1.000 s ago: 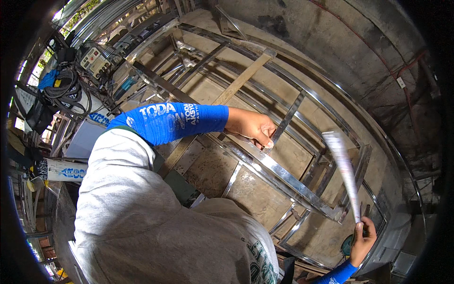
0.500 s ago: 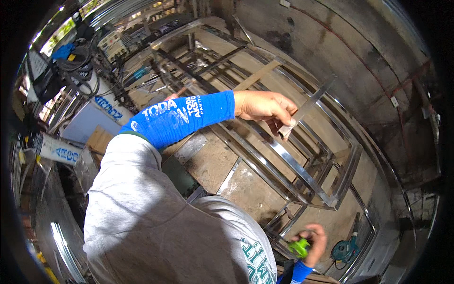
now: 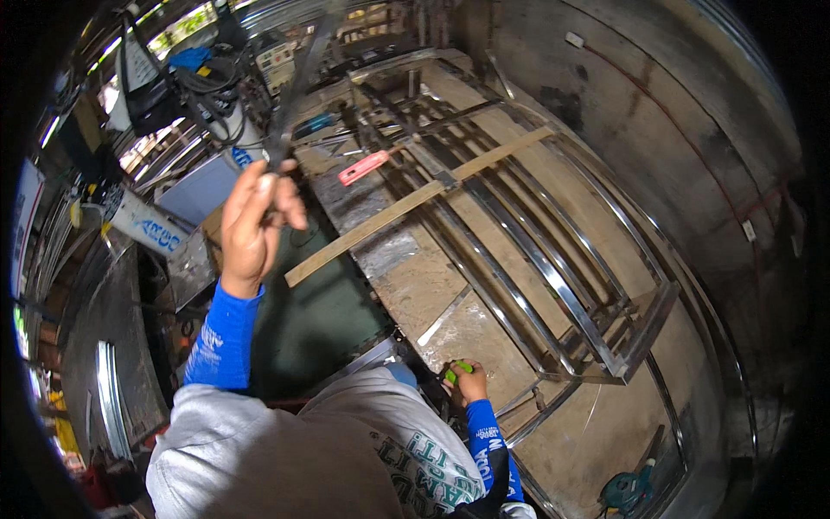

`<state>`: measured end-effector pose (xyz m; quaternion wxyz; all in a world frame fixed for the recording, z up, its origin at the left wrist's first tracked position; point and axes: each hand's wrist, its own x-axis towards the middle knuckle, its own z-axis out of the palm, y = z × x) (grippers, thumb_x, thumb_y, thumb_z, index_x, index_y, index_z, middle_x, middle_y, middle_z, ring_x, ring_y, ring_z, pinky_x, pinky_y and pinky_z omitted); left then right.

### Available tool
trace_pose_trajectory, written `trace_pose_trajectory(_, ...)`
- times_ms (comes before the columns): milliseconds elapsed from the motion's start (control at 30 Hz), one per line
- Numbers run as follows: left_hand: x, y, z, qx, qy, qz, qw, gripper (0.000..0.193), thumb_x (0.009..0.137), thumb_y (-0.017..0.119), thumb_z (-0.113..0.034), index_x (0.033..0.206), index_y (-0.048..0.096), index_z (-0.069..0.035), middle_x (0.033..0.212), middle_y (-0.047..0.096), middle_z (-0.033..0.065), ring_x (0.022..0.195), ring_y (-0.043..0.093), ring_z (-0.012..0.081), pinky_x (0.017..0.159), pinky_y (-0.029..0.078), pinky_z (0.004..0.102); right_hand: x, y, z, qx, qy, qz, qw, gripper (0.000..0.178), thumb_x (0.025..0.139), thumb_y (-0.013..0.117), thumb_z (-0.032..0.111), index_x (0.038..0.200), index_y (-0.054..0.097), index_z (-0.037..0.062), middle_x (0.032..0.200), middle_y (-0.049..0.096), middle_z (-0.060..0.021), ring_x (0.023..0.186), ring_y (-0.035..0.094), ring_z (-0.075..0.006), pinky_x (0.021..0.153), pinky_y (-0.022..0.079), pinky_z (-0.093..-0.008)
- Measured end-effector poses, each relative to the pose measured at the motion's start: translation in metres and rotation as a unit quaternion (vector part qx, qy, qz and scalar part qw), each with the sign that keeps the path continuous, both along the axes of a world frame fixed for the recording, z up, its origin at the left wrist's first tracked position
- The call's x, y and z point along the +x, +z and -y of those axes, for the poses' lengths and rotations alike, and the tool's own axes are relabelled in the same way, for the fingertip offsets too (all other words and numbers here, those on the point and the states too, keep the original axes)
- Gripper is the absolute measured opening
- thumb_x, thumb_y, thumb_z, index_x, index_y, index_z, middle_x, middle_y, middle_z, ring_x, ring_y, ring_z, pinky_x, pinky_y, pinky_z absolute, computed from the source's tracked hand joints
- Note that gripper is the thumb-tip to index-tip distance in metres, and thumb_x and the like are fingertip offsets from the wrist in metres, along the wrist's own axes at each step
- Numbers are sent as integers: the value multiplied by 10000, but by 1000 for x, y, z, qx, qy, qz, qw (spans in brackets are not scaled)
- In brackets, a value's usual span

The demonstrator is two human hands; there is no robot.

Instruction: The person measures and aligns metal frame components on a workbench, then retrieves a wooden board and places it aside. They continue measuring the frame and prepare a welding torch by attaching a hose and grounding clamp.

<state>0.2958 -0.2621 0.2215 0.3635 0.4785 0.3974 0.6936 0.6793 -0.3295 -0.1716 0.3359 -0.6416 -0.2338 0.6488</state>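
Note:
My left hand (image 3: 256,218) is raised at the left, its thumb and fingers closed on the lower end of a thin flat metal bar (image 3: 298,95). The bar rises toward the upper edge and is blurred. Low in the middle, close to my body, my right hand (image 3: 471,381) is wrapped round a lime-green tape measure (image 3: 457,373), mostly covered by the fingers. Beyond it lies a welded frame of shiny square metal tubes (image 3: 553,275). Across the frame rests a wooden strip (image 3: 380,231), its near end jutting past the table edge.
A red-handled tool (image 3: 363,168) lies by the frame's left side, with a teal tool (image 3: 316,124) behind it. Another teal power tool (image 3: 627,490) sits at the lower right. White cylinders (image 3: 143,223) and cables stand at the left. A concrete wall (image 3: 683,112) bounds the right.
My left hand has swung from over the frame to the left, carrying the metal bar. My right hand has moved left and inward with the tape measure. The view has shifted too.

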Motion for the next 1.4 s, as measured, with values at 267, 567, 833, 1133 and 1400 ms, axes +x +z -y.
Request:
trace_pose_trajectory(267, -96, -171, 92, -216, 307, 55, 925, 296, 1078, 527, -342, 997, 531, -58, 680, 485, 1, 521, 479, 107, 466, 416, 261, 4, -33, -43, 196, 76, 320, 924, 385, 846, 822, 217, 1045, 598, -25, 948, 694, -155, 842, 680, -265, 788, 552, -363)
trace_pose_trajectory(567, -102, -386, 53, -192, 309, -295, 884, 197, 975, 610, -162, 872, 552, -5, 832, 606, 149, 769, 654, 294, 668, 524, 414, -110, -15, -85, 231, 209, 217, 925, 463, 821, 811, 170, 1213, 683, -41, 1023, 738, -144, 868, 696, -206, 782, 547, -318)
trace_pose_trajectory(833, -125, -387, -77, -232, -114, -275, 926, 416, 1043, 534, -232, 1329, 398, 39, 1096, 560, 189, 1074, 588, 284, 953, 466, 432, -155, -123, -125, 283, -92, 222, 929, 507, 884, 771, 126, 1318, 574, -48, 1087, 706, -154, 866, 676, -203, 797, 571, -340)
trace_pose_trajectory(1133, -168, -419, -181, -171, -371, -337, 849, 730, 1053, 470, -174, 1584, 31, 70, 1561, 287, 376, 1458, 343, 446, 1215, 290, 457, -298, -36, -43, 169, -217, 159, 948, 45, 956, 631, 21, 995, 627, 44, 828, 624, -24, 651, 563, -112, 596, 460, -255)
trace_pose_trajectory(1400, -158, -393, -227, -138, -445, -516, 719, 932, 842, 689, -119, 1609, 171, -18, 1588, 146, 410, 1393, 428, 492, 1159, 390, 454, -366, -97, 20, 112, -24, 138, 984, 105, 896, 714, 39, 799, 675, 29, 776, 697, -55, 716, 649, -154, 667, 535, -303)
